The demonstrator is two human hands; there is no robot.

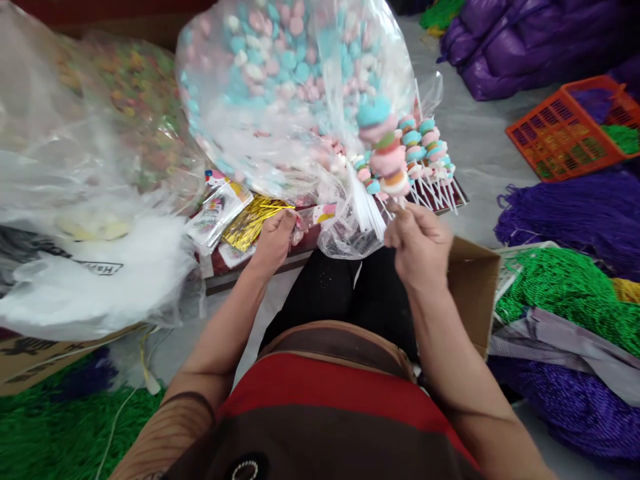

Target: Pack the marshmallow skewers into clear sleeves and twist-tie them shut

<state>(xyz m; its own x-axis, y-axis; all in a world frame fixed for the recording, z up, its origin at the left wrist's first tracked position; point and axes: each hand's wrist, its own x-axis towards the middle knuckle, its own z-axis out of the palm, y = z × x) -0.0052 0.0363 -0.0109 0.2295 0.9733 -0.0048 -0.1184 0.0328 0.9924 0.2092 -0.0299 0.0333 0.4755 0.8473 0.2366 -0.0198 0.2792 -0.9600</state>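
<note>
A: Where is the candy skewer [384,150]?

B: It is in the right hand [419,241]. The thumb and fingers pinch its stick, and the candies stand directly above them, leaning a little to the left at the top. The skewer is somewhat blurred, but I can see blue, pink, green and orange pieces.

A: And the left hand [275,240], how is it?

B: It pinches a small clear wrapper [311,217] with coloured print, over the front edge of the table [223,262]. The wrapper reaches toward the right hand, yet it remains apart from the skewer. Whether its mouth is open, I cannot tell.

A: Which things are near the hands?

B: Just beside the left hand, toward the left end of the front edge, there are gold ties [245,225] and flat packets [219,208]. Between the two hands, white sticks [369,210] lie in clear plastic at this edge. Beyond the right hand, near the right corner, lies a group of other skewers [429,148]. Behind everything rests a large bag of pink, blue and white candies [295,100].
</note>
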